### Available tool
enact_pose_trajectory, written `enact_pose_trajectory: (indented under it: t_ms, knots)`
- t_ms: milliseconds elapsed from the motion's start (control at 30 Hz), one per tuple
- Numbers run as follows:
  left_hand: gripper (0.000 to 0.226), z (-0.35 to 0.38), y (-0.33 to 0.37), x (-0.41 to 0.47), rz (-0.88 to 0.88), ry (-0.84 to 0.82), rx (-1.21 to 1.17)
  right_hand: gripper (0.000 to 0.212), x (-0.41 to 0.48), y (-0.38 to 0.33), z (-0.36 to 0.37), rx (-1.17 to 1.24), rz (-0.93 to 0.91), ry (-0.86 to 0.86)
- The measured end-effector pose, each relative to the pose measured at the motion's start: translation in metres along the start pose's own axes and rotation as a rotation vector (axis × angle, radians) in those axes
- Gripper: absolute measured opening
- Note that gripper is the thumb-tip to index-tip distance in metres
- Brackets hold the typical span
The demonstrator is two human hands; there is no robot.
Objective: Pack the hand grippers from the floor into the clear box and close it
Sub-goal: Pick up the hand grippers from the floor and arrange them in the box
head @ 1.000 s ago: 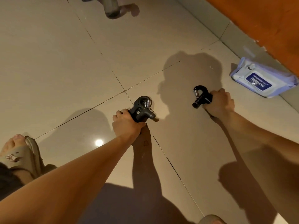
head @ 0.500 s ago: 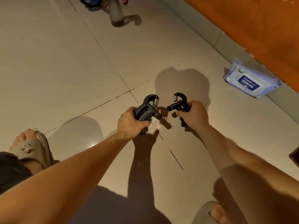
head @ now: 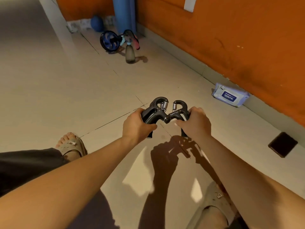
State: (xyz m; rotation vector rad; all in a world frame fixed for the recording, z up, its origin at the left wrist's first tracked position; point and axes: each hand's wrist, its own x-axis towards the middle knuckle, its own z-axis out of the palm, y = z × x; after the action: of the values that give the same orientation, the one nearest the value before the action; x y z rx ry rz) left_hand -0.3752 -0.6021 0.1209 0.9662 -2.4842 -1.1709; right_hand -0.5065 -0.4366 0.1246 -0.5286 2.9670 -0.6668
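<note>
Pickup looks done: left gripper (head: 154,111) is gripped by the left hand (head: 137,125), right gripper (head: 179,110) by the right hand (head: 195,125), fingers curled round the handles, both held above the floor (head: 66,96), seemingly touching. Box is not seen and must be found next. Wipes (head: 231,96), bottle (head: 130,54), wheel (head: 109,41) and dark slab (head: 283,144) are left well apart; no obstruction is judged.

Pale beige tiled floor (head: 49,96) with dark grout lines, glossy under warm light and crossed by hard shadows. An orange wall (head: 231,38) with a grey skirting board (head: 181,54) runs along the right and carries a white socket (head: 189,4). A white pillar (head: 56,22) stands far left. A pack of wipes (head: 230,96) lies against the skirting.
</note>
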Motion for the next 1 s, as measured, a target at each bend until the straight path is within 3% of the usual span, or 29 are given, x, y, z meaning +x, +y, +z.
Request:
enact_pose_trajectory:
  t_ms: [400,533,767,1000]
  knots:
    - [0.051,-0.127,0.043,-0.178,0.261,-0.026,0.117,0.043,-0.199,-0.042,-0.126,-0.043,-0.132,0.108]
    - [0.052,-0.152,0.056,-0.239,0.289,-0.118,0.153,0.044,-0.270,-0.035,-0.159,-0.075,-0.130,0.109]
    - [0.047,-0.172,0.072,-0.341,0.392,-0.286,0.206,0.046,-0.403,-0.011,-0.217,-0.168,0.015,0.054]
    - [0.043,-0.141,0.094,-0.447,0.562,-0.493,0.225,0.045,-0.552,0.042,-0.272,-0.197,0.273,-0.006]
